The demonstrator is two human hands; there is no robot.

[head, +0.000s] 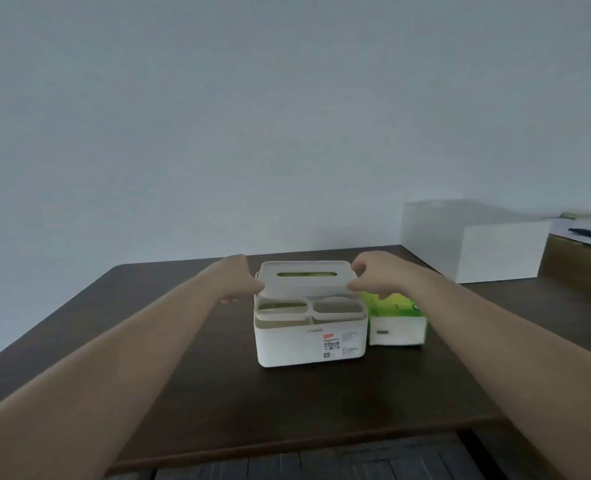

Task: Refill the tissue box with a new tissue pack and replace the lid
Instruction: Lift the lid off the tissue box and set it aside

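A white plastic tissue box (309, 344) with small front compartments stands in the middle of the dark wooden table (183, 393). Its white lid (304, 284), with a long slot showing green, sits tilted over the box's rear part. My left hand (242, 280) grips the lid's left end. At the lid's right end my right hand (377, 277) pinches the edge. A green-and-white tissue pack (396, 323) lies right beside the box, touching its right side, under my right wrist.
A large white box (474, 247) stands at the table's back right corner. Further right, a lower wooden surface (578, 265) carries papers and a dark pen. A plain wall rises behind. The table's front edge lies close below my forearms.
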